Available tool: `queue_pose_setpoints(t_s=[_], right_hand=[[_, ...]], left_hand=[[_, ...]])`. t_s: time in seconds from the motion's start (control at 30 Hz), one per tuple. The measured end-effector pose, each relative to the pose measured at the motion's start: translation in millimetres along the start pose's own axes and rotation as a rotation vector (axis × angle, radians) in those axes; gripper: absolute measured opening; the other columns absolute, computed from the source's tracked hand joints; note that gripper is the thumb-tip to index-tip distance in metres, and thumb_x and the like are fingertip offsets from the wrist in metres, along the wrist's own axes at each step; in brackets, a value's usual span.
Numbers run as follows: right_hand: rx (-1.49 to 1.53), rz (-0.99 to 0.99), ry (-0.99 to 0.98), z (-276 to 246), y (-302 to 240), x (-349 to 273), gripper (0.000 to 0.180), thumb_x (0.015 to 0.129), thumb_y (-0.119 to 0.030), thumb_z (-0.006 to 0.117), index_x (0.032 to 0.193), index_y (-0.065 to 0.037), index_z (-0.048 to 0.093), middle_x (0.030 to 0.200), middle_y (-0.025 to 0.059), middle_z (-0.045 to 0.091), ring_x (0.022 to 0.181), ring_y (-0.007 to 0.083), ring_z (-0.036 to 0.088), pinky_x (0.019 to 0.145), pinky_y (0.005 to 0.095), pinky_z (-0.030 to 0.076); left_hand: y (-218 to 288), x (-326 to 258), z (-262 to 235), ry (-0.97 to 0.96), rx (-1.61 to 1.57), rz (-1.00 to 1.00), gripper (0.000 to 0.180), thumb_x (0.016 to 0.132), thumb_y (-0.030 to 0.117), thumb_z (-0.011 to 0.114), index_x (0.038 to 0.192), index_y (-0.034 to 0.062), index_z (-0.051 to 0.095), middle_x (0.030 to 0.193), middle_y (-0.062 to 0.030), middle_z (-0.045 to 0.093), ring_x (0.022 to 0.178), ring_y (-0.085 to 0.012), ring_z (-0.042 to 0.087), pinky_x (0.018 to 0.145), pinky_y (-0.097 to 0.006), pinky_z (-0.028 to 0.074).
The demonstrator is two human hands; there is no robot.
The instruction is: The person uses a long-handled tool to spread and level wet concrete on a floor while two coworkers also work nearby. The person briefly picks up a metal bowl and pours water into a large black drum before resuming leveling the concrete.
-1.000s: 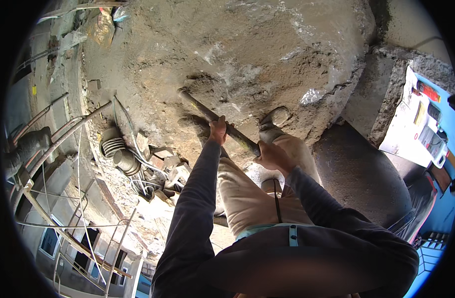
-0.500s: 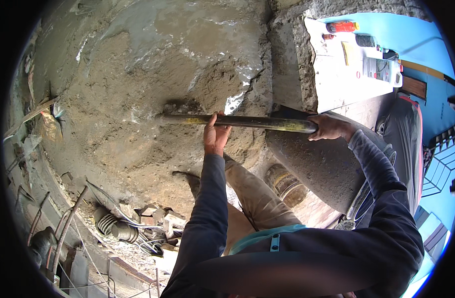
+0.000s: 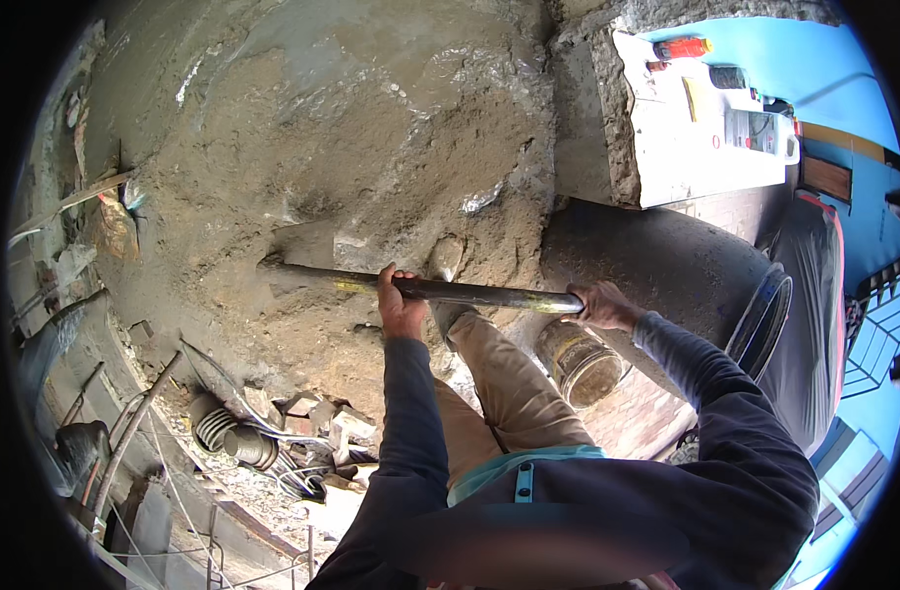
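Note:
I hold a long dark-handled shovel (image 3: 469,292) that lies nearly level across the middle of the view. My left hand (image 3: 399,307) grips the shaft at mid-length, and my right hand (image 3: 601,305) grips its end. The blade (image 3: 307,258) is buried in a large heap of wet grey-brown mortar (image 3: 371,147). My foot (image 3: 448,261) stands at the heap's edge, just behind the shaft. Both arms wear dark long sleeves.
A mortar-caked bucket (image 3: 580,362) stands below my right hand. A big dark drum (image 3: 686,275) lies to the right, beside a white concrete ledge (image 3: 705,138) with bottles on it. Coiled pipes (image 3: 233,442), rubble and steel rods lie at lower left.
The view has swung so the heap sits higher and further left. The shovel went from slanted to nearly level, and its blade now digs into the mortar further left.

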State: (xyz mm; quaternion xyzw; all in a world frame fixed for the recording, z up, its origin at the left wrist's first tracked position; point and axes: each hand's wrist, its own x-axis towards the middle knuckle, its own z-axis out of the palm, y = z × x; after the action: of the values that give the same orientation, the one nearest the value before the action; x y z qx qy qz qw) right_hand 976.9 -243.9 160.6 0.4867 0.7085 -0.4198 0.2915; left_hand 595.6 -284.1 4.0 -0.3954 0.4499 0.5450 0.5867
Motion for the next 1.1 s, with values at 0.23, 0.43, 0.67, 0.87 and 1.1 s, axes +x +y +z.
queue_pose_setpoints(t_s=[0.23,0.43,0.67,0.87,1.1], right_hand=[[0.242,-0.469,-0.224,113.5,-160.2,61.9,0.049,0.088,-0.041,0.077,0.117,-0.007,0.056,0.093,0.0172,0.068,0.084,0.0393,0.069,0.073,0.0469,0.056],[-0.145,-0.199,-0.116,200.0,-174.8,149.1,0.051,0.092,-0.038,0.069,0.121,-0.002,0.048,0.090,0.0239,0.069,0.080,0.0423,0.071,0.066,0.0502,0.058],[-0.057,0.175,-0.111,265.9,-237.6,209.4,0.033,0.092,-0.022,0.059,0.111,0.004,0.055,0.100,0.0267,0.071,0.089,0.0416,0.073,0.079,0.0509,0.057],[0.007,-0.121,-0.151,215.2,-347.7,138.9,0.033,0.087,-0.024,0.062,0.093,0.008,0.067,0.091,0.0246,0.073,0.087,0.0414,0.073,0.079,0.0482,0.058],[0.906,0.106,-0.876,153.5,-282.0,-83.0,0.041,0.100,-0.042,0.064,0.087,-0.003,0.066,0.059,0.0028,0.055,0.051,0.0163,0.059,0.050,0.0324,0.051]], left_hand=[[155.0,-98.3,-152.8,-0.716,-0.344,0.441,0.016,0.101,0.025,0.064,0.095,0.0142,0.055,0.074,0.0046,0.047,0.067,-0.0098,0.049,0.081,-0.037,0.048],[48.8,28.1,-206.5,0.263,0.493,0.237,0.034,0.094,0.044,0.071,0.106,0.0146,0.058,0.096,0.0002,0.065,0.084,-0.0159,0.065,0.070,-0.046,0.053],[-30.7,102.1,-242.7,0.192,0.325,0.016,0.026,0.093,0.028,0.072,0.095,0.0027,0.064,0.082,-0.0064,0.066,0.072,-0.0201,0.063,0.064,-0.036,0.050],[40.5,8.7,-260.9,-0.116,-0.016,-0.024,0.028,0.099,0.025,0.061,0.078,0.0070,0.059,0.068,-0.0026,0.059,0.067,-0.0174,0.059,0.073,-0.033,0.052],[83.1,-85.9,-287.3,-0.263,-0.195,0.044,0.028,0.100,0.030,0.065,0.081,0.0091,0.060,0.072,-0.0004,0.060,0.070,-0.0141,0.060,0.079,-0.033,0.058]])
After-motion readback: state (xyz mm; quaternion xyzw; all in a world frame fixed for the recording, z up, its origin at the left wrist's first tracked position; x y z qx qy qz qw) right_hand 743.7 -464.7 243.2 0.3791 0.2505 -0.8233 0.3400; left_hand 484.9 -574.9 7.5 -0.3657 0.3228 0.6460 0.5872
